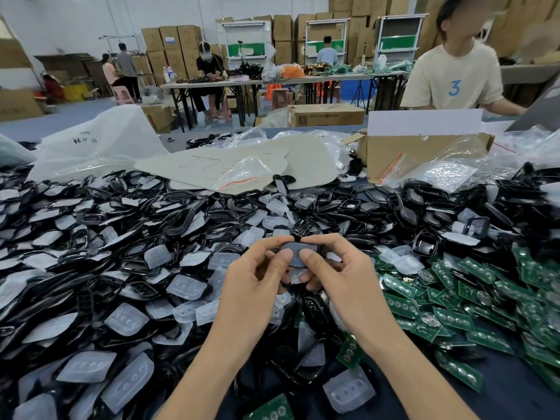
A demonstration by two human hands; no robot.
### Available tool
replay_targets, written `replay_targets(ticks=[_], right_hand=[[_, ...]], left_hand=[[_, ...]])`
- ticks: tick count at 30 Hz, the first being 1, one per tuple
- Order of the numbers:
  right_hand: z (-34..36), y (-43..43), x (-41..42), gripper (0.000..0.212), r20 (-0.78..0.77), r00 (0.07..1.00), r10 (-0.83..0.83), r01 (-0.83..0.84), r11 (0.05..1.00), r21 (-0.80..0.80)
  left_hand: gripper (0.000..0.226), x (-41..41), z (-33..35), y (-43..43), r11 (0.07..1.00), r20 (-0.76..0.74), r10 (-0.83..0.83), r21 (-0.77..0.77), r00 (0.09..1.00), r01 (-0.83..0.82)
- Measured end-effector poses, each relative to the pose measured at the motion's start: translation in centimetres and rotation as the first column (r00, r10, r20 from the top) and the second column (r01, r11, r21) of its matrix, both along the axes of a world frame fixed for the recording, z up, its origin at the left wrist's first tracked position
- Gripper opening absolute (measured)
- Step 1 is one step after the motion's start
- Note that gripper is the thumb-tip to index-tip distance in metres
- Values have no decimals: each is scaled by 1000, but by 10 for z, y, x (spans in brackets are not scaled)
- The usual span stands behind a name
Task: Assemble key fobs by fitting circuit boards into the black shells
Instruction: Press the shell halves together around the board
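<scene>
Bench (500, 398) heaped with parts, one black shell (298, 253) held over its near middle.
Loose shells (91, 237) and clear pads (127, 321) cover the left, green circuit boards (485, 298) the right edge; left hand (251, 286) and right hand (342, 277) curl fingers (318, 237) round the shell, thumbs on top.

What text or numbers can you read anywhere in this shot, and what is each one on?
"3": blue, on the cream T-shirt, upper right.
White plastic bag: black handwriting, unreadable.
Beige sheet: red scribble, unreadable.
Cardboard box: print too small.
Stacked cartons: blue labels too blurred.
Key fob held by left hand and right hand: no text visible.
</scene>
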State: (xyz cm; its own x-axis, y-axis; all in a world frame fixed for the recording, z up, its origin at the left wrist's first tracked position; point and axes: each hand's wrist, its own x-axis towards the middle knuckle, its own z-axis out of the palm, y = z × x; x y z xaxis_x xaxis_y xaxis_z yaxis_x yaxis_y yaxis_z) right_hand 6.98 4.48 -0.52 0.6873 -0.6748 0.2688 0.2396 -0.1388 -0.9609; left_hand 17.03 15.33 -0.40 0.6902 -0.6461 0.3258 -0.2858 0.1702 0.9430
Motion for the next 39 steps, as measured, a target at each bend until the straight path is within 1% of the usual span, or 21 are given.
replay_targets(ticks=[2, 5, 8, 13, 17, 20, 22, 23, 25, 26, 30, 33, 36, 39], right_hand=[[1, -2, -1, 23, 9, 1000, -10, 10, 1000, 10], [2, -2, -2, 22, 5, 1000, -22, 22, 1000, 6], [4, -1, -2, 17, 6, 1000, -14, 13, 1000, 18], [6, 0, -5, 14, -9, 1000, -9, 9, 1000, -16], [10, 2, -9, 13, -42, 999, 4, -6, 998, -59], [13, 0, -19, 20, -89, 995, -39, 31, 996, -87], [17, -5, -32, 17, -151, 986, -73, 51, 988, -144], [19, -8, -41, 15, -206, 976, -76, 34, 979, -201], [26, -13, -57, 13, -344, 937, -58, -59, 945, -320], [29, -14, -64, 13, -391, 919, -48, -103, 929, -355], [37, -10, -81, 13, -437, 899, -38, -150, 909, -388], [34, 4, -77, 11, -537, 843, -20, -247, 873, -420], [26, 33, -65, 14, -599, 800, 47, -409, 772, -486], [21, 59, -52, 30, -714, 697, 70, -589, 624, -514]], left_hand=[[18, 1, 0, 0, 1000, 44, -9, 27, 999, 8], [23, 3, 0, 2, 999, 67, -37, 25, 997, 35], [26, 5, 1, 3, 998, 66, -64, 2, 996, 64], [29, 4, -1, 4, 997, 57, -83, 6, 995, 83], [16, 1, 0, 7, 997, 55, -76, 4, 996, 76], [8, 1, 0, 13, 1000, 14, -15, -24, 1000, 16], [7, 3, 0, 17, 998, -32, 33, -45, 999, -35], [7, 3, 0, 19, 997, -47, 54, -53, 997, -57], [6, 3, 0, 21, 994, -66, 87, -63, 994, -91], [6, 2, 0, 23, 992, -78, 98, -71, 992, -103], [6, -1, -2, 34, 986, -116, 121, -105, 986, -133], [5, -4, -6, 45, 982, -108, 154, -92, 982, -164], [7, -7, -9, 59, 974, -133, 182, -108, 974, -197], [7, -9, -12, 70, 967, -132, 218, -104, 967, -232]])
